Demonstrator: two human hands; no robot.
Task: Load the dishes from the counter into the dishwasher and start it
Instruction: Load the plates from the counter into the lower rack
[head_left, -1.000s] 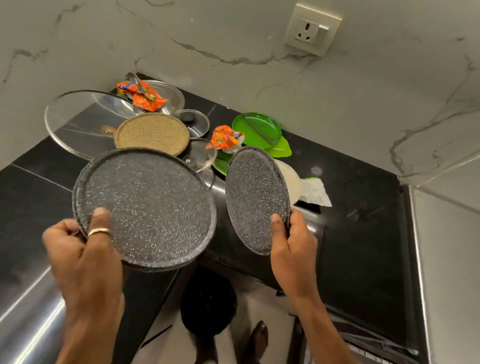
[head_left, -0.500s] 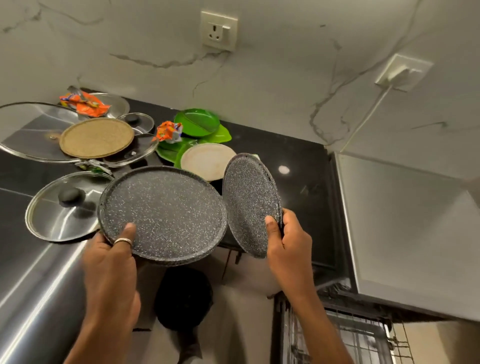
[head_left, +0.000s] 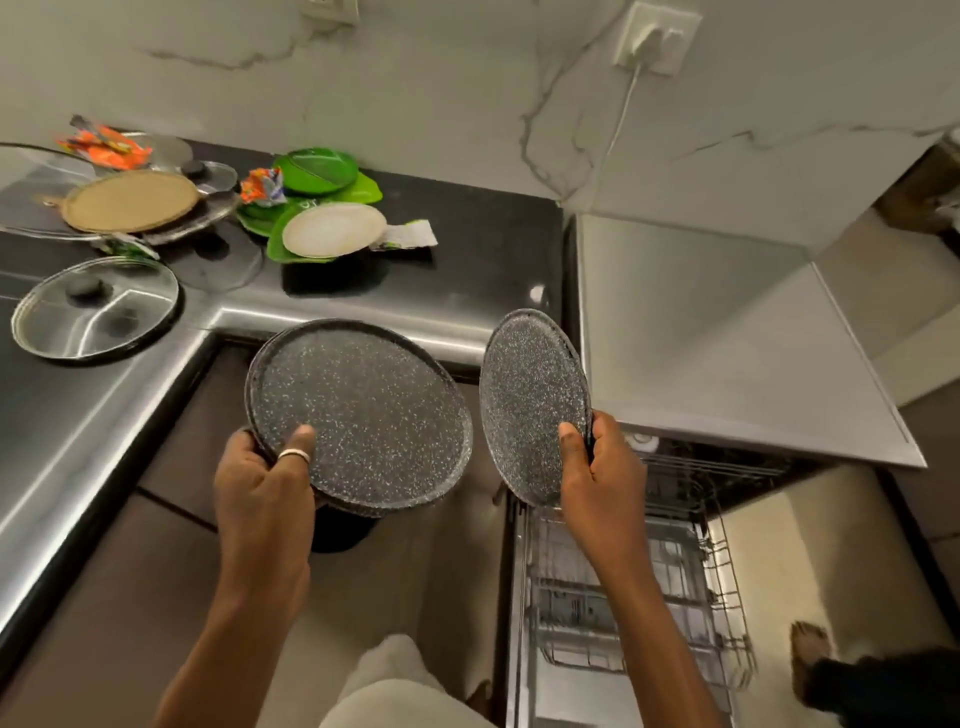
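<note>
My left hand (head_left: 262, 483) grips the near rim of a large speckled black plate (head_left: 363, 410), thumb on top; a second rim shows beneath it, so it may be a stack. My right hand (head_left: 597, 467) pinches the lower edge of a smaller speckled black plate (head_left: 530, 395), tilted nearly upright. Both plates hang in front of the counter edge. The open dishwasher's wire rack (head_left: 623, 587) lies below my right hand. On the counter stay a white plate (head_left: 332, 228) on green plates (head_left: 322, 171), a tan round mat (head_left: 130, 200) and a glass lid (head_left: 93, 306).
Orange wrappers (head_left: 104, 148) and more lids crowd the counter's far left. A steel appliance top (head_left: 701, 322) sits right of the dark counter (head_left: 467, 234). A plug and cable (head_left: 649, 41) hang on the marble wall. Another person's foot (head_left: 810, 649) stands at the lower right.
Both hands carried the speckled plates off the counter, rightward and down toward the dishwasher. The view swung right, bringing the open rack into sight.
</note>
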